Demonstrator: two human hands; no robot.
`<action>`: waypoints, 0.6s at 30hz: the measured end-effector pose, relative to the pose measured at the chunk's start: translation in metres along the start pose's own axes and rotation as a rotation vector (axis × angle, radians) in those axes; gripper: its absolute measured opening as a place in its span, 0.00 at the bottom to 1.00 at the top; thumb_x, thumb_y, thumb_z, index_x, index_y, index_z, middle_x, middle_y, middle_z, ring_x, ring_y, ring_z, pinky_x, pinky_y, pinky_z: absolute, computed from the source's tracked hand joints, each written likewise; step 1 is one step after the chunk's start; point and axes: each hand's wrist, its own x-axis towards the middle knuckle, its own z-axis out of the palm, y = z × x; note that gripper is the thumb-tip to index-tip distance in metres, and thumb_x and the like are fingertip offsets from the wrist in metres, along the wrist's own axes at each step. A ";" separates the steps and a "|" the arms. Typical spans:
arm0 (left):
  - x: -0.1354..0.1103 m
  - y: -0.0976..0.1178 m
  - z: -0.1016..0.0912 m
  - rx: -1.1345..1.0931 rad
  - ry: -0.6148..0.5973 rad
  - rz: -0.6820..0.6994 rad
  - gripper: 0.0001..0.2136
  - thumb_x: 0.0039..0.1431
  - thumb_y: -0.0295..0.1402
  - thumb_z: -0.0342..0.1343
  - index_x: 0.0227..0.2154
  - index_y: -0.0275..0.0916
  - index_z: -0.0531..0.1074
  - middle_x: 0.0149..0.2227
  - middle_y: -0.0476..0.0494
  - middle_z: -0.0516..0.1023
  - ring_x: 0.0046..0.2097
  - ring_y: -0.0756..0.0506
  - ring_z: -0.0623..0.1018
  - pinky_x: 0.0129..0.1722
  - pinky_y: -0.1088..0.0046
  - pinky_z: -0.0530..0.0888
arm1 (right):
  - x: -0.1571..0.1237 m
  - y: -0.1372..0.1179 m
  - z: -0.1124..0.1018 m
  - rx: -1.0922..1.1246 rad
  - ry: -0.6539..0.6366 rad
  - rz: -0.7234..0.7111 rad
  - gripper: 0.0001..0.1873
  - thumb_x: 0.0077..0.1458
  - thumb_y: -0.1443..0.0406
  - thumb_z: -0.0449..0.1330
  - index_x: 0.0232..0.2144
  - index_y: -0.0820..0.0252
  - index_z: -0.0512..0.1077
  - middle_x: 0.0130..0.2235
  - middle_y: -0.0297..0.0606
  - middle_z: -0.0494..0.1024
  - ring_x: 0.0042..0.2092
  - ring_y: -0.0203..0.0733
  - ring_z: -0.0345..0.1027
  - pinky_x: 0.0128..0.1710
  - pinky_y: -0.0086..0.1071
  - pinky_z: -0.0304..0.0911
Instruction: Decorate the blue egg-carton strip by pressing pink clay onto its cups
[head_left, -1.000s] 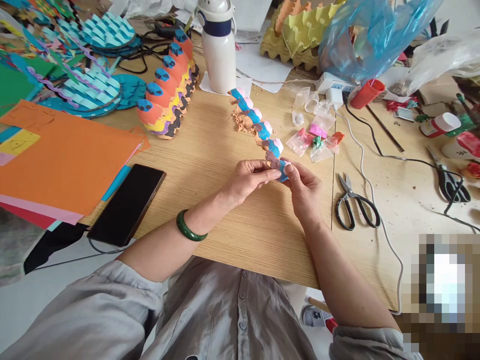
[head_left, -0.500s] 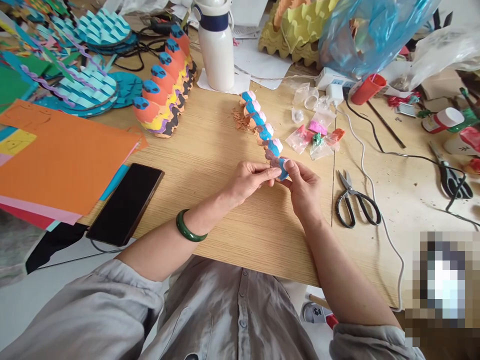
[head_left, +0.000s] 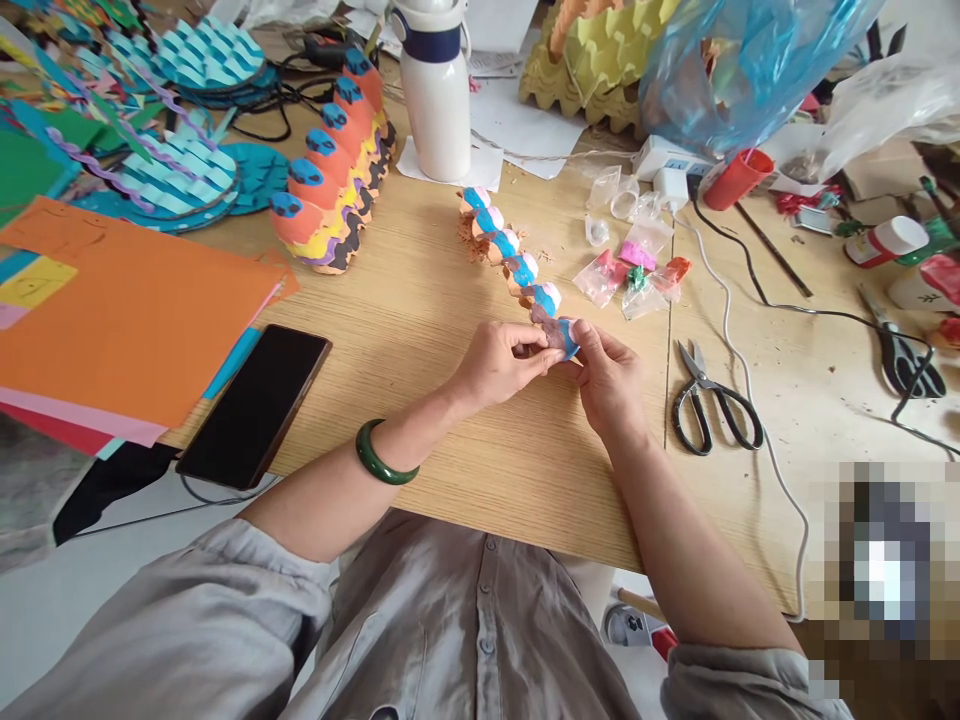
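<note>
A painted egg-carton strip, its row of bumps covered in blue, pink and brownish purple, slants away from me over the table. My right hand grips its near end, thumb on top of the last blue and pink bump. On the left side of that same bump, the thumb and fingertips of my left hand pinch the brownish-purple edge. Orange-brown crumbs lie beside the far end. Small plastic bags of coloured clay rest right of the strip.
Black-handled scissors lie right of my right hand, near a white cable. A phone and orange paper are at left. Behind stand a larger painted egg-carton piece, a white bottle and a blue plastic bag.
The strip's far end has swung left, over the crumbs. My left fingers have shifted on the near bump and show more of its purple edge. My right hand keeps its hold.
</note>
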 end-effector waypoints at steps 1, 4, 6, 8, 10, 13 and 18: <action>0.000 -0.001 0.000 0.009 -0.002 0.001 0.14 0.57 0.36 0.62 0.18 0.37 0.72 0.16 0.52 0.66 0.21 0.54 0.60 0.24 0.73 0.54 | 0.000 0.000 0.000 0.014 0.004 0.005 0.22 0.50 0.43 0.68 0.32 0.54 0.80 0.35 0.36 0.83 0.40 0.45 0.79 0.41 0.41 0.78; 0.000 -0.003 0.000 0.024 -0.001 -0.003 0.13 0.57 0.35 0.62 0.19 0.37 0.71 0.17 0.52 0.66 0.21 0.54 0.61 0.24 0.74 0.54 | -0.001 0.000 0.002 0.048 0.017 0.010 0.21 0.49 0.44 0.70 0.30 0.54 0.80 0.34 0.36 0.83 0.39 0.44 0.79 0.41 0.41 0.79; 0.000 -0.003 0.001 0.037 0.001 -0.005 0.13 0.56 0.34 0.62 0.19 0.37 0.71 0.18 0.52 0.66 0.22 0.54 0.61 0.24 0.74 0.54 | 0.000 0.001 0.002 0.049 0.018 0.009 0.21 0.49 0.44 0.70 0.29 0.54 0.80 0.34 0.36 0.83 0.39 0.44 0.79 0.41 0.41 0.79; 0.000 -0.003 0.001 0.032 0.005 -0.010 0.12 0.56 0.34 0.62 0.19 0.37 0.71 0.18 0.52 0.66 0.22 0.54 0.61 0.25 0.73 0.54 | 0.000 0.001 0.001 0.045 0.019 0.010 0.21 0.49 0.44 0.69 0.29 0.54 0.80 0.34 0.36 0.83 0.40 0.45 0.79 0.41 0.41 0.79; 0.001 -0.002 0.002 -0.009 -0.010 -0.027 0.11 0.56 0.34 0.62 0.21 0.37 0.73 0.19 0.52 0.66 0.23 0.54 0.61 0.25 0.74 0.55 | 0.002 0.002 0.000 0.055 0.025 0.007 0.21 0.50 0.43 0.69 0.29 0.54 0.79 0.35 0.36 0.83 0.41 0.45 0.79 0.42 0.41 0.79; 0.001 -0.001 0.005 -0.178 -0.081 -0.102 0.08 0.54 0.37 0.65 0.28 0.37 0.78 0.21 0.53 0.66 0.24 0.55 0.60 0.25 0.75 0.56 | 0.004 0.002 -0.002 0.100 0.039 0.000 0.21 0.49 0.44 0.70 0.27 0.54 0.79 0.34 0.35 0.82 0.40 0.45 0.78 0.43 0.41 0.78; 0.003 0.001 0.004 -0.545 -0.086 -0.362 0.15 0.54 0.44 0.65 0.25 0.36 0.76 0.25 0.51 0.68 0.21 0.58 0.56 0.20 0.76 0.51 | 0.004 0.000 -0.004 0.111 0.050 -0.003 0.21 0.49 0.44 0.70 0.27 0.54 0.78 0.32 0.34 0.81 0.38 0.42 0.76 0.41 0.40 0.77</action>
